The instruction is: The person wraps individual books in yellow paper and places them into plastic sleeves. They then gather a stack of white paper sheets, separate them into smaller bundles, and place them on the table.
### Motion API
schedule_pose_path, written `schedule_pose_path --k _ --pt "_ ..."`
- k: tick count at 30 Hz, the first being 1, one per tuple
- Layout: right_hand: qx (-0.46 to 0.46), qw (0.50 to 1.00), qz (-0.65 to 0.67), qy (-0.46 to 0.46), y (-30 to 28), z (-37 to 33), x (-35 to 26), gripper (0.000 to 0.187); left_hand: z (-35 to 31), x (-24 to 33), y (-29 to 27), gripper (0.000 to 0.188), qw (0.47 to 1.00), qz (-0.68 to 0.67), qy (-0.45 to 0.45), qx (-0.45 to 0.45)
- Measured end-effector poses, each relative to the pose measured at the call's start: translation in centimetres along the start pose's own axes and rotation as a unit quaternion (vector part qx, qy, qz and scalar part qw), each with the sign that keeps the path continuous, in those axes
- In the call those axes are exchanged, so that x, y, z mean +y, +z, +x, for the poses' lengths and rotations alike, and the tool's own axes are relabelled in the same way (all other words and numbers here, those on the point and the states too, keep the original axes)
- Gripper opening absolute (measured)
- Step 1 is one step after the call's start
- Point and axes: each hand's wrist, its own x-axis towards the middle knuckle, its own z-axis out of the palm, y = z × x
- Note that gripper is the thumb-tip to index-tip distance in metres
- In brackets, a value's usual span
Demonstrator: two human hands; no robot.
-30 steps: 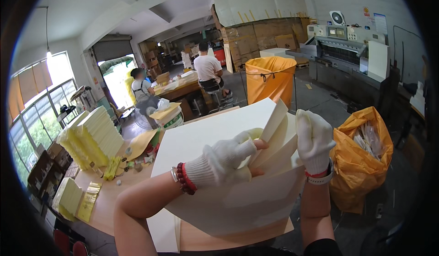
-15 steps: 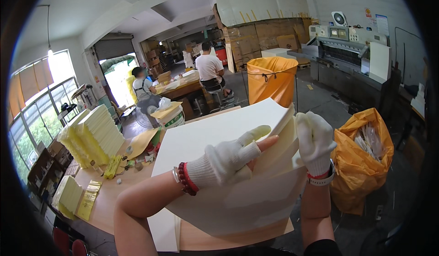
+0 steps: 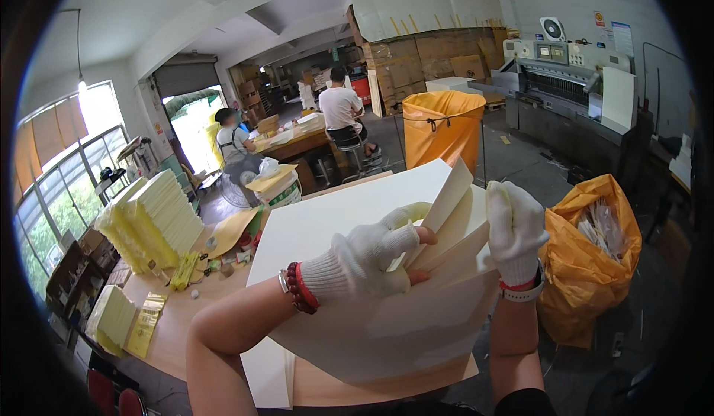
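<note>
- Since the earlier frame, my left hand (image 3: 364, 260) has slid its fingers deeper between the cream sheets (image 3: 416, 304).
- Both gloved hands grip them.
- My right hand (image 3: 515, 230) clamps the stack's far edge above the wooden table (image 3: 178, 327).

At left of the frame, stacks of pale yellow sheets (image 3: 152, 219) stand on the wooden surface (image 3: 175, 319). An orange bag (image 3: 591, 256) sits at right, an orange-lined bin (image 3: 442, 126) upper centre, a grey cutting machine (image 3: 569, 92) upper right. Two seated people (image 3: 342, 111) work far behind.
</note>
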Motion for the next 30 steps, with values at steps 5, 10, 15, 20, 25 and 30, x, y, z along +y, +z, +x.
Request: schedule_pose_path --k 5,10,15,20,25,30 --pt "-0.038 0.998 -0.030 -0.032 -0.6 -0.4 0.0 0.046 0.1 0.4 0.0 0.044 0.999 0.044 0.032 0.006" --pt "0.014 0.999 -0.020 -0.035 -0.1 -0.6 0.2 0.048 0.3 0.5 -0.1 0.047 0.997 0.061 0.000 -0.045" --pt "-0.003 1.000 -0.019 -0.014 -0.2 -0.6 0.1 0.046 0.5 -0.2 0.6 0.036 0.996 0.087 0.008 -0.022" --pt "-0.002 1.000 -0.027 0.003 -0.1 -0.8 -0.1 0.044 0.6 0.7 -0.1 0.038 0.999 0.038 -0.010 -0.030" --pt "0.008 0.999 -0.047 -0.001 0.1 -1.1 -0.1 0.046 0.4 -0.1 0.2 0.039 1.000 0.025 0.000 -0.017" --pt "-0.021 1.000 -0.010 -0.009 -0.3 -0.8 -0.2 0.051 0.3 0.1 -0.2 0.034 0.998 0.042 0.018 -0.039"
